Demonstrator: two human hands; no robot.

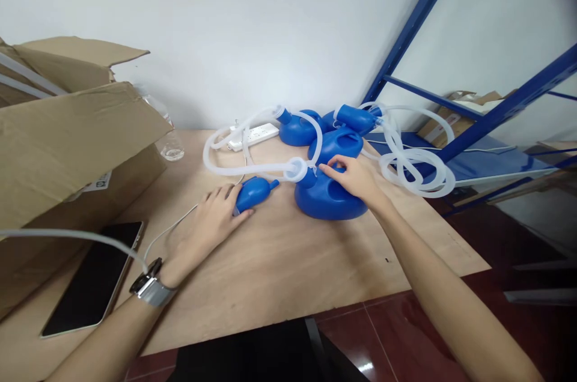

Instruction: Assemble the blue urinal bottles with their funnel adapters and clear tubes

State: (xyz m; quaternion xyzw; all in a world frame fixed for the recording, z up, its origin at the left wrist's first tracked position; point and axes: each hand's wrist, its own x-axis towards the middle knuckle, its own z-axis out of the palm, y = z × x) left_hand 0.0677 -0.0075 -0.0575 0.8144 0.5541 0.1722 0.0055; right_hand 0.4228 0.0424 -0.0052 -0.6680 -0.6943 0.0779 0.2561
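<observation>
My left hand [216,211] is closed around the rear end of a blue plastic urinal cup [253,192], its narrow spout pointing right, low over the wooden table. My right hand [354,176] has its fingers curled over the handle of the nearest blue urinal bottle [331,199], which sits on the table; part of the handle is hidden. A clear hose [252,169] loops left from the white cap [296,169] on that bottle's neck. Just behind stand more blue urinal bottles [301,128], one with a blue cup [356,119] lying on top.
At left are an open cardboard box [81,136], a plastic bottle [172,145] and a phone [94,280]. A white power strip [253,136] lies by the wall. Coiled hose [417,173] hangs over the table's right edge near a blue metal rack [484,121].
</observation>
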